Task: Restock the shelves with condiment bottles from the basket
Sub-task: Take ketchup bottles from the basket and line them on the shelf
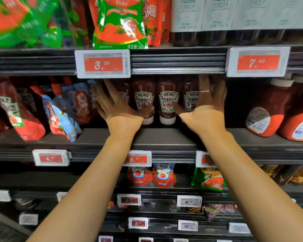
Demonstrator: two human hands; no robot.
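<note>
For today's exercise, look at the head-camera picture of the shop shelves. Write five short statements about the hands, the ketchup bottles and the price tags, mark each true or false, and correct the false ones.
1. Both hands reach into the shelf that holds the Heinz ketchup bottles. True.
2. The left hand holds a green pouch. False: its fingers are spread against the bottles at the left end of the row.
3. The bottles stand with their white caps down. True.
4. The price tag above the left hand reads 7.60. False: it reads 3.50.
5. The right hand rests on the lower shelf's edge. False: it lies against the right end of the bottle row, a ring on one finger.
</note>
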